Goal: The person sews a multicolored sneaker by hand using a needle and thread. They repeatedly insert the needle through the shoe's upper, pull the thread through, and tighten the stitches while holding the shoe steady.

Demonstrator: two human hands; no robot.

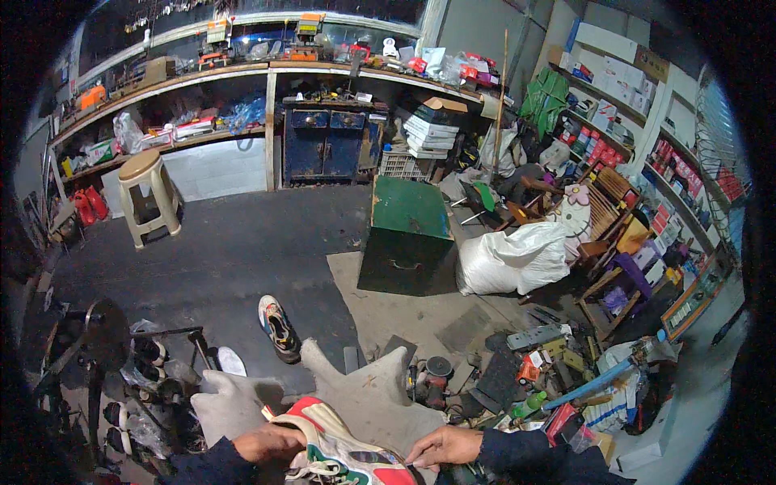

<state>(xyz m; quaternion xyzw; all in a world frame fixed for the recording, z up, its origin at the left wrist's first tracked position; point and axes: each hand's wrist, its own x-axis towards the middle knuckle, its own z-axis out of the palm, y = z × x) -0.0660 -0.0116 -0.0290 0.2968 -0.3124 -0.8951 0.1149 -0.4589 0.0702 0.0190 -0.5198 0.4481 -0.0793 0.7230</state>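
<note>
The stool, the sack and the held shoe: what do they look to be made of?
Stool: probably moulded plastic, cream and slightly glossy, with smooth, rounded legs.
Sack: likely woven plastic, white with a soft sheen and crisp creases.
Held shoe: perhaps fabric and synthetic leather, judging by its differently coloured panels; exact material unclear.

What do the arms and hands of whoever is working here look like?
Both the left hand and the right hand are human and bare, without gloves. The long sleeves are dark, navy or near black, with no marking I can make out. No cables show on either arm.
</note>
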